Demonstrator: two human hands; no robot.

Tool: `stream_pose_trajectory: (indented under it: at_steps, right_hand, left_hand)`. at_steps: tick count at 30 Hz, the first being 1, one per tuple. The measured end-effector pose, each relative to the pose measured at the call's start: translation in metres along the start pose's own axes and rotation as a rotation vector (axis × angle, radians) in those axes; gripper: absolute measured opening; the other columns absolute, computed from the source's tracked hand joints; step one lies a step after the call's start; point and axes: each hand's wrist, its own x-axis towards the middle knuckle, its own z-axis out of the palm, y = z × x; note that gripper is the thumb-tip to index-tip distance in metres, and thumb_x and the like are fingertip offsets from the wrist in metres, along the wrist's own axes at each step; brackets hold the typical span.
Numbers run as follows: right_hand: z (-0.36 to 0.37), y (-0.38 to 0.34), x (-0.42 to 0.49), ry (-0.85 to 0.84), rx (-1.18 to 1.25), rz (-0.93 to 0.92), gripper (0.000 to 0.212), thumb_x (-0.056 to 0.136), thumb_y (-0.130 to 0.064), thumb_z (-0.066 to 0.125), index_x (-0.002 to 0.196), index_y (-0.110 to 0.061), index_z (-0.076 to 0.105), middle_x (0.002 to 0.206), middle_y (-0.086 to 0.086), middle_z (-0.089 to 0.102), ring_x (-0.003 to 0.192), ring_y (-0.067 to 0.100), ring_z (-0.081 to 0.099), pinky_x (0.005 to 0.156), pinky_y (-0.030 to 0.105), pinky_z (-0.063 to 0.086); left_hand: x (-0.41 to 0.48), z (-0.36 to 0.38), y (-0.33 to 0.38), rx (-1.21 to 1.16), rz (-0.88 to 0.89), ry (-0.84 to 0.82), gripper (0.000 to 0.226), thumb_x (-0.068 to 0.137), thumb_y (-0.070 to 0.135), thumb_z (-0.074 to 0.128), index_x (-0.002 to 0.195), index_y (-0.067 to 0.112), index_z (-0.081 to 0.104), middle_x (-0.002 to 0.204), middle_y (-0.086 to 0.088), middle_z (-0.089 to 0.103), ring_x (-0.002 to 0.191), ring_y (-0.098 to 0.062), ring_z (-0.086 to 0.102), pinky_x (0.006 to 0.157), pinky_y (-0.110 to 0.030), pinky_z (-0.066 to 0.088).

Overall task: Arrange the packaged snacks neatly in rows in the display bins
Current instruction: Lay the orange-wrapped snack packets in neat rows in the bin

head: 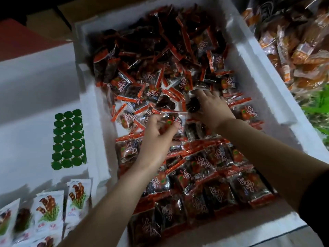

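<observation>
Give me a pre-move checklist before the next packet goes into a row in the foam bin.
1. Left hand grip on a packet: ok, fingers curled round it.
2. Right hand grip: cannot tell; its fingers lie on the loose heap.
3. Finished rows flat and aligned: ok.
4. Slot beyond the farthest row free: not ok, loose packets cover it.
5. Heap contained inside the foam bin, nothing over its wall: ok.

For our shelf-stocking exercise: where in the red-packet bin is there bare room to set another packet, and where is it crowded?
Bare white strips run along the left wall and the right wall. The far loose heap and the near rows are crowded.
</observation>
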Motion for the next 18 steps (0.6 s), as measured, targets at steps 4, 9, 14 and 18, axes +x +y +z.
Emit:
stream_pose_trajectory:
  at_steps: [4,9,14,18]
  right_hand:
    - [-0.009,-0.001,-0.006,-0.008,-0.068,-0.088,0.058,0.090,-0.006,0.053,0.142,-0.016,0.029,0.132,0.013,0.051,0.121,0.031,0.046,0.097,0.041,0.040]
    - [-0.006,0.004,-0.002,-0.059,-0.066,-0.166,0.060,0.091,-0.005,0.054,0.143,-0.016,0.026,0.134,0.015,0.046,0.124,0.030,0.044,0.095,0.045,0.046]
    - [-0.009,0.009,0.005,0.036,0.045,-0.118,0.043,0.093,0.001,0.043,0.134,-0.012,0.036,0.121,0.017,0.054,0.106,0.032,0.053,0.079,0.038,0.045]
    - [-0.024,0.005,-0.001,0.164,0.285,-0.054,0.032,0.095,-0.008,0.046,0.126,-0.009,0.040,0.107,0.018,0.063,0.091,0.034,0.059,0.074,0.040,0.047]
  left_hand:
    - [-0.006,0.022,-0.008,0.081,-0.001,-0.087,0.018,0.091,0.025,0.060,0.092,0.034,0.045,0.094,0.011,0.058,0.085,0.001,0.062,0.088,-0.028,0.052]
    - [-0.001,0.027,-0.012,0.150,0.008,-0.063,0.022,0.092,0.025,0.060,0.092,0.035,0.041,0.092,0.016,0.053,0.068,0.022,0.050,0.062,0.001,0.039]
    - [0.005,0.018,-0.012,0.213,0.056,0.082,0.021,0.092,0.021,0.059,0.104,0.020,0.042,0.091,0.006,0.052,0.075,0.001,0.049,0.062,-0.001,0.039]
    - [0.012,0.017,-0.012,0.178,0.046,0.141,0.024,0.090,0.022,0.062,0.106,0.017,0.045,0.091,0.001,0.058,0.082,-0.008,0.058,0.073,-0.012,0.048]
